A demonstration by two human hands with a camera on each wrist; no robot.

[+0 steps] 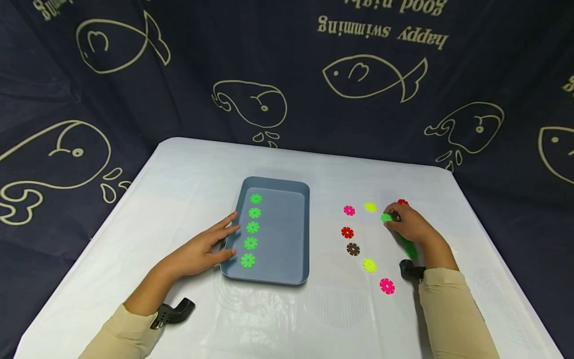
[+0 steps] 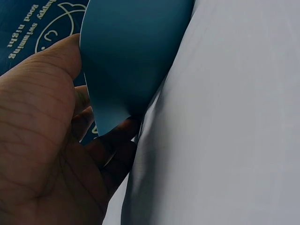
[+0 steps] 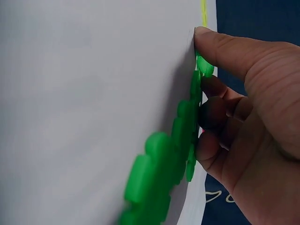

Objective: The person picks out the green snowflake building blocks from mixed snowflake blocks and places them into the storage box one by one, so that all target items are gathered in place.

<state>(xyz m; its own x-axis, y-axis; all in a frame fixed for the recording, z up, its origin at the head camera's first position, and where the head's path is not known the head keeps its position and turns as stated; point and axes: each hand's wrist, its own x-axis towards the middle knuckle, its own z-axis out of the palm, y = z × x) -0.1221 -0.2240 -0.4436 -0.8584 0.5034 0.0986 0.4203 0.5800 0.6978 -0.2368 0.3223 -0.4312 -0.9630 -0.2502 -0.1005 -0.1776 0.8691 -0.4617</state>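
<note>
A grey-blue tray [image 1: 282, 229] holds a column of several green notched discs [image 1: 252, 227] along its left side. My left hand [image 1: 197, 254] lies at the tray's left edge, fingers spread and relaxed over the rim; in the left wrist view the hand [image 2: 51, 126] is beside the tray wall [image 2: 131, 56]. To the right, my right hand [image 1: 412, 227] pinches a green disc [image 1: 386, 218] between thumb and fingers. More green discs [image 1: 410, 248] lie under and beside that hand, also seen close up as green discs [image 3: 152, 178] near the right hand [image 3: 262, 103].
Between tray and right hand lie pink [image 1: 349, 210], yellow [image 1: 370, 207], red [image 1: 347, 232] and brown [image 1: 353, 249] discs, with another yellow [image 1: 369, 265] and pink one [image 1: 387, 286] nearer the front. A red disc [image 1: 402, 202] is behind the right hand.
</note>
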